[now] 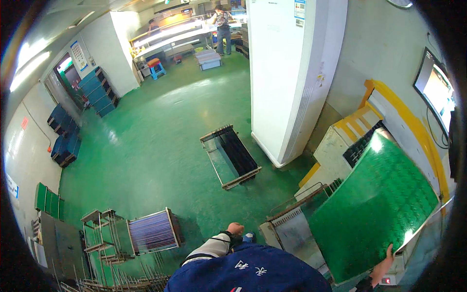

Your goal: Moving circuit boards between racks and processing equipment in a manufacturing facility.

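**Head view: green panel held at the machine, left hand free**

Head view, right side. The right hand (385, 263) grips the lower corner of a large green panel (377, 204). Its fingers curl over the panel's bottom edge and clamp on it; the thumb is hidden behind the sheet. The panel stands tilted, its upper end leaning toward the yellow-edged machine (389, 114) and its lower end near the person's body. Holding by the edge keeps the fingers off the patterned face, and the tilt appears to line the sheet up with the dark slot at the machine's top. A metal tray (296, 228) sits just below the panel's left edge, partly covered by it.

Head view, centre. The left hand (235, 228) hangs at the person's front, above the blue jacket (253, 272). The fingers are drawn together in a loose fist and hold nothing. The hand is well apart from the panel, so the sheet's weight rests on the right hand alone.

Head view, floor. A metal rack (229, 156) with dark slots lies on the green floor (160, 141) beside the white pillar (287, 82). A second rack (153, 232), filled with thin upright sheets, stands at lower left. A wall screen (435, 90) hangs above the machine. Another person (223, 29) stands at a distant bench.
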{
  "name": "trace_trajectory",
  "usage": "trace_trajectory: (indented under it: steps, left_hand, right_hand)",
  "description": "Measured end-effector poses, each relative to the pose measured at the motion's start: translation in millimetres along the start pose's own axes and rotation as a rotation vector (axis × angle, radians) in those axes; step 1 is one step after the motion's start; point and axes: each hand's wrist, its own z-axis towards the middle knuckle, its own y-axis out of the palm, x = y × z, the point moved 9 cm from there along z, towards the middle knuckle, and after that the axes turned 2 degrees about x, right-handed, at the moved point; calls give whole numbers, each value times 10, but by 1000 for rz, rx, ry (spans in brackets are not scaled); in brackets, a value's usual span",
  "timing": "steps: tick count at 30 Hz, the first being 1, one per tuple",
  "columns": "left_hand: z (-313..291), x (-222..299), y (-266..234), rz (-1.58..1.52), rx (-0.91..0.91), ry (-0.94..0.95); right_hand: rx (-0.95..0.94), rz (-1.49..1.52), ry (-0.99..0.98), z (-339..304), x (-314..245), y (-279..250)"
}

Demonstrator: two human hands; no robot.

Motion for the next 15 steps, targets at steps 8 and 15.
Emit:
trace_trajectory:
  steps: [8, 15]
  left_hand:
    - [-220, 242, -46, 234, 135, 80]
    - [-209, 97, -47, -1, -57, -1]
  right_hand:
    - [-27, 533, 241, -241, 252, 472]
    - [-105, -454, -256, -59, 479, 501]
